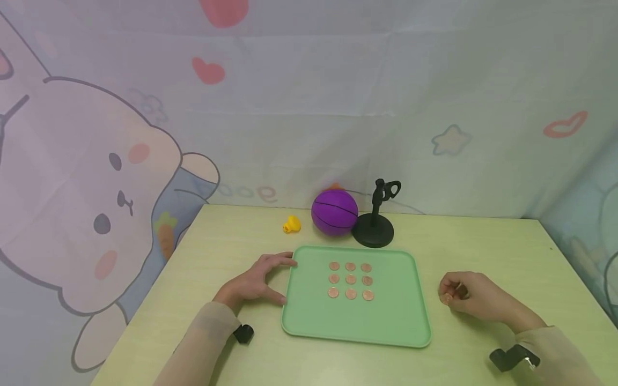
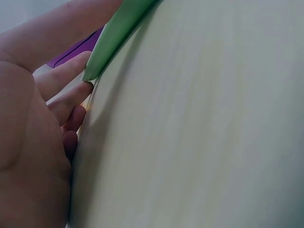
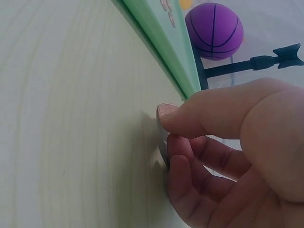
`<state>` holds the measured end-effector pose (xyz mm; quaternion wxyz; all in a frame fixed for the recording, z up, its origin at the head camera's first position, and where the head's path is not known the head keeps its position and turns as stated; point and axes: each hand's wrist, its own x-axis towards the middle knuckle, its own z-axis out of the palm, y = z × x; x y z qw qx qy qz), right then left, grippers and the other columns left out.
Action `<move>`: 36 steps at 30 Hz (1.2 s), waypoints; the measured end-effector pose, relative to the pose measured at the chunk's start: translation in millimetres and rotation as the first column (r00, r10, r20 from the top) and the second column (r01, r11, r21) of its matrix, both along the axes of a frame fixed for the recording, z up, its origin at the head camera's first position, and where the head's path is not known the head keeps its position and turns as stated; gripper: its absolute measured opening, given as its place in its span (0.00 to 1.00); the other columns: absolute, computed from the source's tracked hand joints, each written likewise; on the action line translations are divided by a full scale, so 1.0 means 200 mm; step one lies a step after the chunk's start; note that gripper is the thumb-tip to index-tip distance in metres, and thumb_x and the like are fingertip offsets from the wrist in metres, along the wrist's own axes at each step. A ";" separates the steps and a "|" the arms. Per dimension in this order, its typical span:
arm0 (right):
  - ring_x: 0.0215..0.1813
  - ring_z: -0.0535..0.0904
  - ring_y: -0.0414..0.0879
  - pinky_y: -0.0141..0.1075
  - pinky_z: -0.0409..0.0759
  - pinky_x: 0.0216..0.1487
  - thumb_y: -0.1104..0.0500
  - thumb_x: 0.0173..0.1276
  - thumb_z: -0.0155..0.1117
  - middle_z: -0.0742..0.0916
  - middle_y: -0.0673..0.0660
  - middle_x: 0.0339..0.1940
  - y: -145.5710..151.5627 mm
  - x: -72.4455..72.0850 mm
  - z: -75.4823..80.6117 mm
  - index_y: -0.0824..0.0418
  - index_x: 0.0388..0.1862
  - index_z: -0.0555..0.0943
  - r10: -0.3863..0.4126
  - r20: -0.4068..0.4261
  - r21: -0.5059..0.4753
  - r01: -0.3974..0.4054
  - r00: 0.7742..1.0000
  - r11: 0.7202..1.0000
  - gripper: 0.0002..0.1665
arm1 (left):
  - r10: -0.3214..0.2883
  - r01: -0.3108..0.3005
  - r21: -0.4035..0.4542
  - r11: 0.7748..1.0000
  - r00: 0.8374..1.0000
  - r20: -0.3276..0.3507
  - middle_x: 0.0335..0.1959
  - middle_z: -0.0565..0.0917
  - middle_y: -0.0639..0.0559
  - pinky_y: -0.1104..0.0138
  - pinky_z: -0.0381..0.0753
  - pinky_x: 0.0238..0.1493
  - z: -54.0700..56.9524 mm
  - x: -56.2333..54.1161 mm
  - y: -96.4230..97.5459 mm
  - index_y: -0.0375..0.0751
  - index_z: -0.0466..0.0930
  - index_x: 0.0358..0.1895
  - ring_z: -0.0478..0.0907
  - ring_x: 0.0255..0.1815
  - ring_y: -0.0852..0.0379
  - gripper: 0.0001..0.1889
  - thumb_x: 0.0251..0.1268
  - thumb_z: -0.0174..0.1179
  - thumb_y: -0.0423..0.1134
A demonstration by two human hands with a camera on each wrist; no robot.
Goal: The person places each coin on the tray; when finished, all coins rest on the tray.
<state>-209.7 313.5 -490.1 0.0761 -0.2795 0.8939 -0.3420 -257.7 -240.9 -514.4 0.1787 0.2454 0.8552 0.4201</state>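
Copper-coloured coins (image 1: 350, 279) lie flat in three rows of three on a green tray (image 1: 386, 327). At the tray's left edge is my left hand (image 1: 256, 281), its thumb and fingers spread along the rim. In the left wrist view, fingertips (image 2: 87, 59) meet the green rim. To the right of the tray, low over the table, my right hand (image 1: 475, 295) pinches a copper coin (image 3: 166, 111) between thumb and fingers. The thumb (image 3: 209, 111) covers part of this coin, and the other fingers curl beneath.
Behind the tray stand a purple ball (image 1: 335, 212) with black lines and a black stand (image 1: 373, 230) with a round base. A small yellow toy (image 1: 292, 224) sits left of the ball. A printed cloth (image 1: 314, 134) hangs behind the pale table (image 1: 507, 241).
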 end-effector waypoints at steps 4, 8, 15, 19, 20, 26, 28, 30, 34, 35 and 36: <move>0.33 0.79 0.35 0.31 0.80 0.35 0.68 0.67 0.72 0.84 0.44 0.32 0.00 0.00 0.00 0.51 0.39 0.83 0.006 0.002 -0.009 -0.006 1.000 1.000 0.12 | -0.004 0.004 0.002 1.000 1.000 -0.004 0.85 0.58 0.56 0.36 0.47 0.79 0.00 0.00 0.00 0.57 0.75 0.73 0.49 0.82 0.44 0.45 0.46 0.84 0.45; 0.33 0.80 0.36 0.31 0.80 0.35 0.66 0.69 0.73 0.85 0.44 0.34 0.00 0.00 0.00 0.52 0.41 0.85 0.022 0.001 -0.016 -0.022 1.000 1.000 0.09 | -0.003 0.003 0.008 1.000 1.000 -0.001 0.85 0.58 0.55 0.35 0.47 0.79 -0.01 0.00 0.00 0.56 0.75 0.73 0.49 0.82 0.43 0.45 0.46 0.84 0.45; 0.36 0.81 0.36 0.31 0.83 0.39 0.61 0.72 0.72 0.87 0.44 0.36 0.00 0.00 0.00 0.55 0.44 0.87 0.017 0.025 -0.003 -0.017 1.000 1.000 0.04 | 0.007 -0.007 0.015 1.000 1.000 -0.002 0.85 0.59 0.54 0.35 0.46 0.79 0.00 0.00 0.01 0.56 0.76 0.72 0.49 0.82 0.42 0.44 0.46 0.84 0.42; 0.36 0.81 0.36 0.32 0.84 0.40 0.60 0.72 0.73 0.87 0.45 0.36 0.00 0.00 0.00 0.56 0.44 0.88 0.017 0.052 -0.014 -0.016 0.999 1.000 0.05 | 0.018 -0.018 0.031 0.999 1.000 0.009 0.84 0.60 0.53 0.34 0.47 0.79 0.00 0.01 0.01 0.55 0.77 0.71 0.50 0.81 0.42 0.43 0.46 0.84 0.40; 0.36 0.81 0.36 0.32 0.84 0.40 0.61 0.72 0.73 0.87 0.45 0.36 0.00 0.00 0.00 0.56 0.44 0.88 0.017 0.058 -0.016 -0.016 0.998 1.000 0.05 | 0.019 -0.019 0.032 0.999 1.000 0.011 0.84 0.60 0.53 0.34 0.47 0.79 0.00 0.01 0.01 0.56 0.76 0.71 0.50 0.81 0.42 0.43 0.46 0.84 0.40; 0.36 0.82 0.35 0.32 0.84 0.40 0.62 0.68 0.76 0.88 0.46 0.37 0.01 0.00 0.00 0.58 0.45 0.89 0.007 0.063 -0.020 -0.006 0.998 1.000 0.08 | 0.016 -0.016 0.006 1.000 1.000 0.010 0.84 0.59 0.55 0.37 0.48 0.79 0.00 0.00 0.00 0.58 0.76 0.72 0.50 0.81 0.44 0.44 0.45 0.84 0.43; 0.36 0.81 0.34 0.32 0.84 0.39 0.61 0.67 0.77 0.88 0.45 0.37 0.01 0.00 0.00 0.58 0.46 0.89 0.002 0.048 -0.019 -0.001 0.999 1.000 0.09 | 0.015 -0.015 0.005 1.000 1.000 0.014 0.84 0.59 0.55 0.37 0.48 0.79 0.00 0.00 0.00 0.59 0.76 0.72 0.50 0.81 0.44 0.44 0.45 0.84 0.44; 0.36 0.81 0.33 0.31 0.83 0.38 0.60 0.67 0.77 0.88 0.45 0.36 0.01 0.00 -0.01 0.58 0.45 0.89 -0.002 0.022 -0.020 0.003 1.000 1.000 0.09 | 0.017 -0.017 0.009 1.000 1.000 0.017 0.84 0.59 0.55 0.37 0.48 0.79 0.00 0.00 0.00 0.59 0.76 0.72 0.50 0.81 0.44 0.44 0.45 0.84 0.44; 0.35 0.78 0.32 0.31 0.81 0.36 0.59 0.67 0.78 0.87 0.43 0.35 0.01 0.00 -0.02 0.57 0.45 0.90 -0.009 -0.034 -0.013 0.008 0.999 1.000 0.09 | 0.012 -0.012 0.009 1.000 1.000 0.004 0.84 0.59 0.55 0.36 0.47 0.79 0.00 0.00 0.00 0.58 0.76 0.71 0.50 0.81 0.44 0.44 0.46 0.84 0.44; 0.35 0.78 0.32 0.31 0.80 0.36 0.59 0.67 0.78 0.87 0.43 0.35 0.00 0.00 -0.02 0.57 0.45 0.90 -0.008 -0.048 -0.010 0.008 0.999 1.000 0.09 | 0.010 -0.010 0.009 1.000 1.000 0.001 0.84 0.59 0.55 0.37 0.47 0.79 0.00 0.00 0.00 0.58 0.76 0.71 0.50 0.81 0.44 0.44 0.46 0.84 0.43; 0.35 0.78 0.32 0.31 0.80 0.36 0.59 0.66 0.78 0.87 0.43 0.35 0.00 0.00 -0.02 0.57 0.46 0.90 -0.007 -0.060 -0.005 0.007 0.998 1.000 0.10 | 0.007 -0.007 0.008 1.000 1.000 -0.004 0.84 0.59 0.54 0.37 0.47 0.79 0.00 0.00 0.00 0.57 0.76 0.71 0.50 0.81 0.44 0.44 0.46 0.84 0.43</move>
